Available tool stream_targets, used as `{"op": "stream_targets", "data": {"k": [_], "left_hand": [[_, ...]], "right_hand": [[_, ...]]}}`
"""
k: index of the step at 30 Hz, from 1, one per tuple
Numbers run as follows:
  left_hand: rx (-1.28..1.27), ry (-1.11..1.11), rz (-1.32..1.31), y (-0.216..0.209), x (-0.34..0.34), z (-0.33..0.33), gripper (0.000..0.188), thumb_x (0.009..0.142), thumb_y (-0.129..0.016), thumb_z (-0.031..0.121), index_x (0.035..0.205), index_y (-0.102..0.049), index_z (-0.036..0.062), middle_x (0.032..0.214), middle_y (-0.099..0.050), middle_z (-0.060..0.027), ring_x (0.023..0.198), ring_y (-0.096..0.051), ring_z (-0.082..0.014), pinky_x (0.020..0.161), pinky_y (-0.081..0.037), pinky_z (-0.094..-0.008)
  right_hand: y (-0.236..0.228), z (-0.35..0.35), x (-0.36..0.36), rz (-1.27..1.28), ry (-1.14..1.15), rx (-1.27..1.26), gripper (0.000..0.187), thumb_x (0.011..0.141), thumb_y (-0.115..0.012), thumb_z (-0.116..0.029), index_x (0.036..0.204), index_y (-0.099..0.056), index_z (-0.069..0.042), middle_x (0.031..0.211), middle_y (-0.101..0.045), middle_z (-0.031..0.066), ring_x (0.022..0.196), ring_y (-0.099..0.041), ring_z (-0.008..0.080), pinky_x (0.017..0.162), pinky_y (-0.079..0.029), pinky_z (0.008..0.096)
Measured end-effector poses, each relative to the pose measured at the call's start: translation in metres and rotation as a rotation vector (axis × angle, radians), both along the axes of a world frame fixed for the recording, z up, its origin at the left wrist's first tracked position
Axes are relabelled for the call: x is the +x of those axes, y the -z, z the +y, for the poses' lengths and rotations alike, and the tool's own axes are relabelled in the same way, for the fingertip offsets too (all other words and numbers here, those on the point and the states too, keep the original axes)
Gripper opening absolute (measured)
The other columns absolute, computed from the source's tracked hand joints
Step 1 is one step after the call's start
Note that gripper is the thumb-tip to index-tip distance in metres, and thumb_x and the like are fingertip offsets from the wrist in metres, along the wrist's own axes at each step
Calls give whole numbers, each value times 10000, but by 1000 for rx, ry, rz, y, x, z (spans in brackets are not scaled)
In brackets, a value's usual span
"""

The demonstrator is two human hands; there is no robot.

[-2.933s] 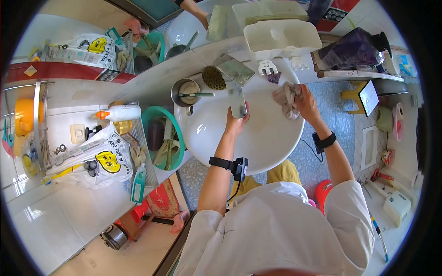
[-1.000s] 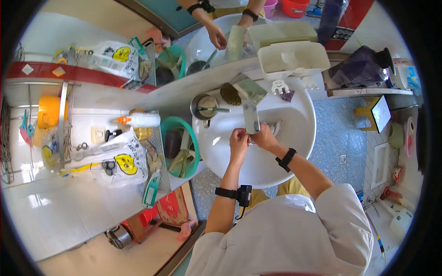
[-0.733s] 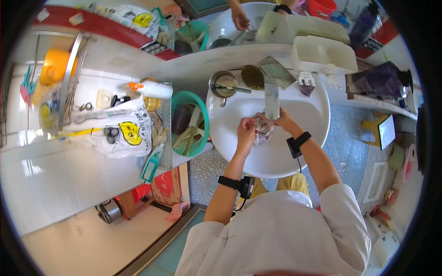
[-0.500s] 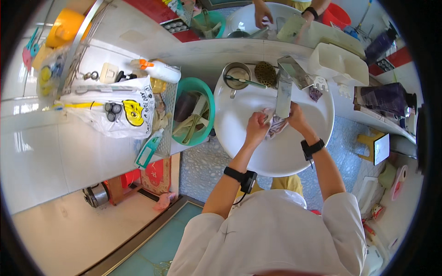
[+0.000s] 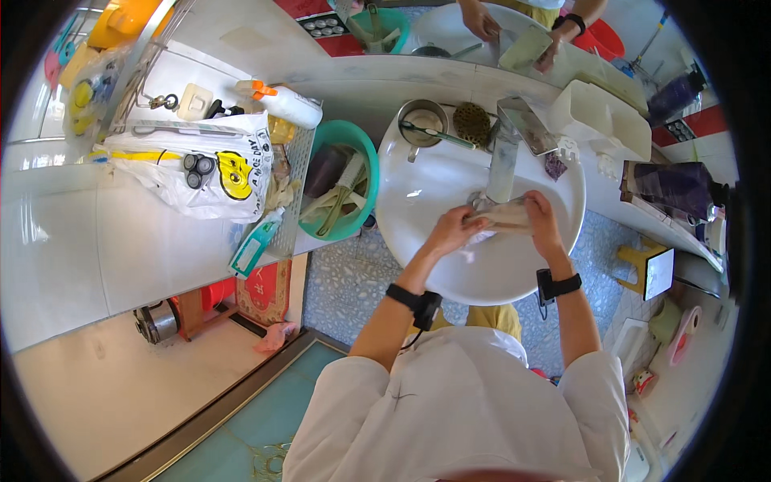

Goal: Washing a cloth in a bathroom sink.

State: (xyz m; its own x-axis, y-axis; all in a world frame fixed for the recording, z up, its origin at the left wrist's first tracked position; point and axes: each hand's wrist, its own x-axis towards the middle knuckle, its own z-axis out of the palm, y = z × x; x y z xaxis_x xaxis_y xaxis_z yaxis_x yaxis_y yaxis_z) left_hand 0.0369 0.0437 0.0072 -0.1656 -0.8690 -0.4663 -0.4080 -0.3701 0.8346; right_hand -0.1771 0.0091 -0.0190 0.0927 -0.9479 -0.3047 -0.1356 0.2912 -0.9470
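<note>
Over the white washbasin [image 5: 405,181], my left hand [image 5: 452,230] and my right hand [image 5: 544,223] stretch a pale, wet-looking cloth [image 5: 504,217] between them. Fingers of both hands close on its ends. The cloth lies just below the broad metal tap [image 5: 503,165], its folds blurred by motion. On the basin's back rim stand a metal mug [image 5: 422,115] with a toothbrush [image 5: 442,135] across it and a round brown scrubber [image 5: 471,124]. A small dark purple bundle [image 5: 555,166] sits right of the tap.
Left of the basin is a turquoise tub [image 5: 371,173] with brushes in it. A wire shelf beyond holds a white plastic bag [image 5: 189,173], a shaver head [image 5: 198,169] and an orange-capped bottle [image 5: 289,106]. A white caddy [image 5: 590,116] stands back right; a yellow stool [image 5: 631,255] is on the floor.
The cloth, bunched below the tap before, is now stretched out sideways. My right hand has moved right and a little nearer; the left has shifted slightly nearer and right.
</note>
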Motion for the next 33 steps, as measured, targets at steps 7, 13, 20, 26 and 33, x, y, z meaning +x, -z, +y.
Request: {"op": "stream_targets", "data": {"k": [7,13,20,26,33], "left_hand": [[-83,-142,255,-15,53,-10,218,806,-558,203,805,-539,-15,708,-508,7,640,-431,-75,575,-369,-223],[-275,-315,227,55,20,-29,139,817,-488,130,790,-527,-1,677,-497,6,626,-446,-86,576,-379,-225],[563,-917,1259,104,-36,-30,264,843,-429,250,858,-525,5,761,-541,-91,638,-511,-176,580,-429,-298],[231,-425,271,85,-35,-30,388,863,-390,342,966,-537,-1,910,-566,-115,833,-531,-208,665,-445,-360],[473,-261,560,33,34,-13,371,796,-578,240,1058,-508,-14,950,-562,-52,853,-538,-151,726,-455,-277]], "right_hand": [[-38,-25,52,270,-682,491,207,813,-520,-187,939,-539,-24,688,-496,-28,560,-445,77,546,-403,224],[7,-25,70,-342,91,-6,126,769,-584,-138,820,-571,-24,728,-571,9,652,-515,96,608,-432,253],[-18,12,104,424,-198,-317,141,733,-611,-118,747,-549,9,699,-594,86,658,-529,97,602,-445,281],[10,6,104,357,24,-441,141,759,-580,-131,763,-531,1,753,-581,153,680,-556,204,639,-434,303],[28,-34,58,-110,-236,-121,250,775,-559,-86,1005,-502,-4,905,-586,76,841,-552,166,741,-444,301]]}}
